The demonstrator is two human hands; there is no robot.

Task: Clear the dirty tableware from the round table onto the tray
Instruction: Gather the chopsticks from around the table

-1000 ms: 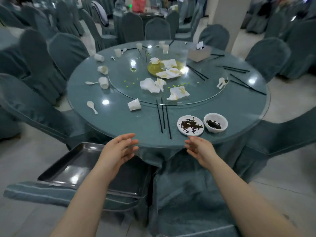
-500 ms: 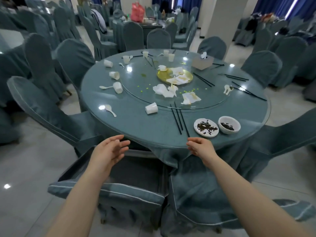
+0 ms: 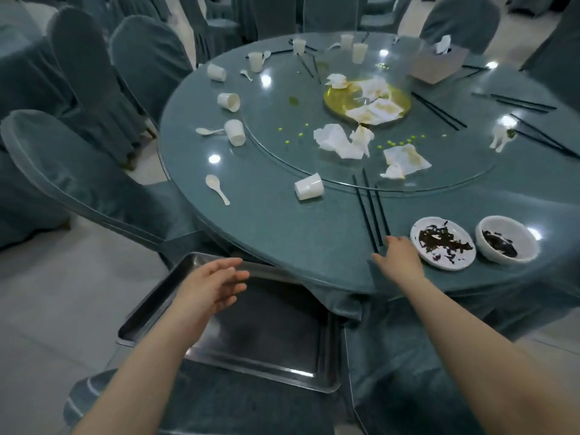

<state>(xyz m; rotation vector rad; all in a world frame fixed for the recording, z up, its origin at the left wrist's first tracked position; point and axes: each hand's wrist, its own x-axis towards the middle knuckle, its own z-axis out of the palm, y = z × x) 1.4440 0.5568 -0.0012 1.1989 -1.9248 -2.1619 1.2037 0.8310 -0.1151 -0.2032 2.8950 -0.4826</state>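
One steel rectangular tray [image 3: 257,368]; one white round plate [image 3: 443,243]; one white bowl [image 3: 506,239]; eight white paper cups [image 3: 309,187]; two bare hands [image 3: 209,285].

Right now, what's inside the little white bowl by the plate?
The white bowl holds dark, wet-looking scraps in its bottom. What they are exactly I cannot tell. The plate beside it has similar dark bits.

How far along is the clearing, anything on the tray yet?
Nothing done: the tray holds no tableware. In hand: the right hand reaches the near chopsticks, gripping nothing; the left hand hovers open over the tray. Left: plate, bowl, cups, spoons and other chopsticks on the round table.
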